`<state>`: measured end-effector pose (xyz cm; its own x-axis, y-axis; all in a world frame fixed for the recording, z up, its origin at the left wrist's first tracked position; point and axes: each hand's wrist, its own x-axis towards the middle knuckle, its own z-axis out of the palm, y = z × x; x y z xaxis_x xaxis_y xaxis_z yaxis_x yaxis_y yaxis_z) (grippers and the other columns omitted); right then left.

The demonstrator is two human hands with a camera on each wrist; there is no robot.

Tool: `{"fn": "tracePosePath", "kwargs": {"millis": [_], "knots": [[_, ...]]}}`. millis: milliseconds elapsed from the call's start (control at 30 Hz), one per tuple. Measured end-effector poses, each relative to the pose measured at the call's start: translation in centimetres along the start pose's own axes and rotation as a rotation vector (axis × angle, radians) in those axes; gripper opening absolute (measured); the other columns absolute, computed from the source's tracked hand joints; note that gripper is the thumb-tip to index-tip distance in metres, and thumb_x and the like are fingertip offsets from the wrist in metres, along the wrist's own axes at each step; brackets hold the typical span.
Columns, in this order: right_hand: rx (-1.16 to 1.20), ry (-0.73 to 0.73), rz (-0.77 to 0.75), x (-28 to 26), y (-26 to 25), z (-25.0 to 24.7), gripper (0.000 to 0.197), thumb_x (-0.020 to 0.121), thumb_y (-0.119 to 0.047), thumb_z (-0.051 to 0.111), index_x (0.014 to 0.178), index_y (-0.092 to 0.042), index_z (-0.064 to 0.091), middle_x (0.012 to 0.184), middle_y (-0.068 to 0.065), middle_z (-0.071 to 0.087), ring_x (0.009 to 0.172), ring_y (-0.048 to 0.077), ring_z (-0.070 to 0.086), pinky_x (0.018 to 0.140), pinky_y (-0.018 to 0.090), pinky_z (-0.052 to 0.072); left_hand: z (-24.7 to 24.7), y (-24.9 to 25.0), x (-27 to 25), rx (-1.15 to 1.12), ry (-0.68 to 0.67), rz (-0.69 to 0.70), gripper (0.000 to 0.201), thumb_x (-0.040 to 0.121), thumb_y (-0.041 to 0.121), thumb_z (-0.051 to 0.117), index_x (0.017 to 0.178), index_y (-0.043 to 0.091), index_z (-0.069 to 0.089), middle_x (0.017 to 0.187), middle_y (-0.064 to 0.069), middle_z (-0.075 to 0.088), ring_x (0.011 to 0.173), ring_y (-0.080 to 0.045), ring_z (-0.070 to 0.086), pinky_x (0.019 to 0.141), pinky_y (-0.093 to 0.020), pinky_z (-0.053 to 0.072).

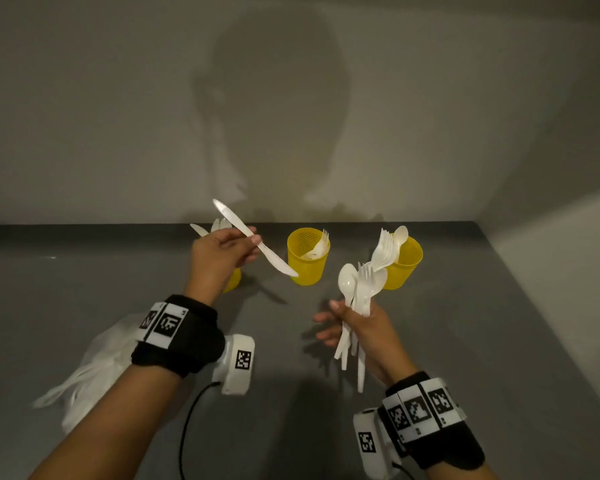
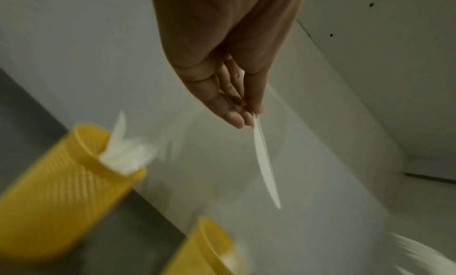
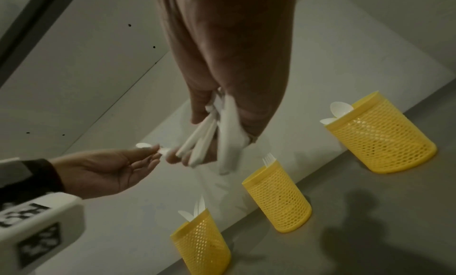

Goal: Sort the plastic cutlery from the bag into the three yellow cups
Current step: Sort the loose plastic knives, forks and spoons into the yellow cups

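Note:
My left hand (image 1: 250, 245) pinches a white plastic knife (image 1: 250, 237) near its middle, raised over the left yellow cup (image 1: 233, 280), which it mostly hides. In the left wrist view the knife (image 2: 265, 162) hangs from the fingertips (image 2: 237, 121). My right hand (image 1: 347, 320) grips a bundle of white spoons and forks (image 1: 357, 296) by the handles, in front of the right cup (image 1: 404, 265). The middle cup (image 1: 308, 256) holds forks. From the right wrist, the bundle (image 3: 217, 135) fans out above the three cups (image 3: 279, 197), with knives in the left and spoons in the right.
A crumpled clear plastic bag (image 1: 94, 368) lies on the grey table (image 1: 465, 341) under my left forearm. The cups stand in a row close to the back wall (image 1: 291, 98). A side wall (image 1: 568, 254) bounds the table on the right.

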<state>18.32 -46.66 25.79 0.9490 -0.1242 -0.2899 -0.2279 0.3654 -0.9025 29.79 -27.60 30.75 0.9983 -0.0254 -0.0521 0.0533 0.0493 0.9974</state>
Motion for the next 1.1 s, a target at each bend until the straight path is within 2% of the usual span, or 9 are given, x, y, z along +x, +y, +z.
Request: {"fn": "tracePosePath", "kwargs": {"millis": [133,233,333,467,600,800,900,1000,1100], "knots": [[-0.048,0.005,-0.034,0.1,0.2,0.1,0.005,0.088,-0.009,0.055,0.088,-0.006,0.052,0.065,0.008,0.070,0.039,0.019,0.057,0.041,0.025,0.050,-4.2,0.7,4.0,0.152,0.248,0.165,0.012,0.082,0.009,0.065,0.094,0.008,0.068,0.073,-0.007,0.068,0.062,-0.008,0.065,0.072,-0.023,0.055],[-0.069,0.019,-0.050,0.4,0.1,0.4,0.005,0.089,-0.009,0.055,0.088,-0.005,0.052,0.063,0.009,0.066,0.037,0.017,0.055,0.038,0.024,0.046,-5.8,-0.1,6.3,0.337,0.325,0.245,0.017,0.084,0.013,0.063,0.096,0.003,0.069,0.084,-0.011,0.070,0.070,-0.009,0.065,0.073,-0.020,0.050],[-0.081,0.031,-0.057,0.6,-0.1,0.5,0.007,0.089,-0.010,0.056,0.089,-0.004,0.052,0.062,0.010,0.064,0.037,0.017,0.053,0.039,0.024,0.045,-6.4,-2.4,8.2,0.528,0.316,0.166,0.024,0.083,0.015,0.064,0.100,-0.001,0.069,0.098,-0.020,0.070,0.091,-0.029,0.066,0.080,-0.026,0.044],[-0.082,0.040,-0.057,0.8,-0.5,0.5,0.010,0.089,-0.012,0.056,0.092,-0.004,0.051,0.063,0.009,0.065,0.039,0.017,0.054,0.040,0.024,0.046,-6.2,-5.1,9.3,0.730,0.186,-0.035,0.040,0.077,0.024,0.072,0.108,-0.001,0.064,0.110,-0.021,0.066,0.102,-0.035,0.062,0.091,-0.037,0.047],[-0.027,0.038,-0.051,0.6,-1.1,0.5,0.007,0.089,-0.011,0.055,0.093,-0.006,0.052,0.065,0.010,0.065,0.040,0.017,0.054,0.040,0.024,0.046,-4.2,-4.6,7.3,0.698,0.281,0.115,0.057,0.074,0.026,0.074,0.124,0.009,0.052,0.127,-0.020,0.046,0.102,-0.035,0.055,0.095,-0.040,0.044],[0.085,-0.068,-0.017,0.3,-1.3,0.5,0.025,0.080,-0.017,0.058,0.099,-0.002,0.060,0.071,0.007,0.071,0.049,0.011,0.059,0.044,0.019,0.045,3.1,-2.0,-1.7,0.417,-0.261,0.109,0.005,0.082,0.021,0.066,0.086,0.024,0.069,0.082,0.006,0.068,0.071,0.004,0.060,0.066,-0.009,0.045],[0.106,-0.058,-0.036,-0.1,-1.2,0.5,0.023,0.083,-0.013,0.058,0.102,0.000,0.060,0.061,0.004,0.067,0.048,0.012,0.060,0.043,0.020,0.044,5.1,-2.3,-5.0,0.306,-0.447,0.056,0.005,0.078,0.017,0.070,0.080,0.021,0.071,0.079,0.005,0.071,0.075,-0.005,0.065,0.066,-0.013,0.049],[0.096,0.000,-0.039,-0.3,-0.9,0.1,0.019,0.084,-0.014,0.059,0.098,-0.003,0.062,0.051,0.003,0.056,0.040,0.014,0.051,0.041,0.022,0.042,5.9,-3.6,-6.3,0.339,-0.414,0.118,0.011,0.075,0.018,0.073,0.078,0.029,0.072,0.092,0.000,0.068,0.088,-0.010,0.061,0.076,-0.023,0.048],[0.102,-0.003,-0.045,-0.7,-0.7,-0.4,0.010,0.088,-0.015,0.054,0.087,-0.006,0.059,0.049,0.002,0.055,0.040,0.014,0.051,0.041,0.022,0.041,6.6,-3.4,-6.9,0.269,-0.586,0.081,0.013,0.084,0.008,0.062,0.079,0.014,0.072,0.071,0.000,0.070,0.073,-0.005,0.065,0.075,-0.012,0.045]]}}
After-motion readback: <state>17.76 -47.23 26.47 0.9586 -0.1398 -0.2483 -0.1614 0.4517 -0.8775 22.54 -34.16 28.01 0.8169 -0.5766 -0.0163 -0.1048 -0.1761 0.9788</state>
